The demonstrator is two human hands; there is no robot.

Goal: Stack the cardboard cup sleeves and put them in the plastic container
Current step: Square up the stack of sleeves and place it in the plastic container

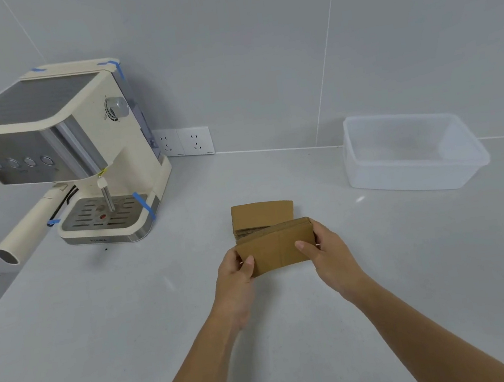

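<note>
While the left hand [234,271] pinches one end and the right hand [327,253] pinches the other, a bunch of cup sleeves [279,247] is held up just in front of the sleeve pile [262,217] on the counter [101,325]. The plastic container [413,152] sits well to the right of that pile. A coffee machine [76,150] stands far to its left.

Grey tiled wall [256,44], 2 sockets [184,142], pale countertop [101,325]

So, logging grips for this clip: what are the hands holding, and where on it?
Both hold a bundle of cardboard sleeves by its ends: left hand at the left end, right hand at the right.
</note>
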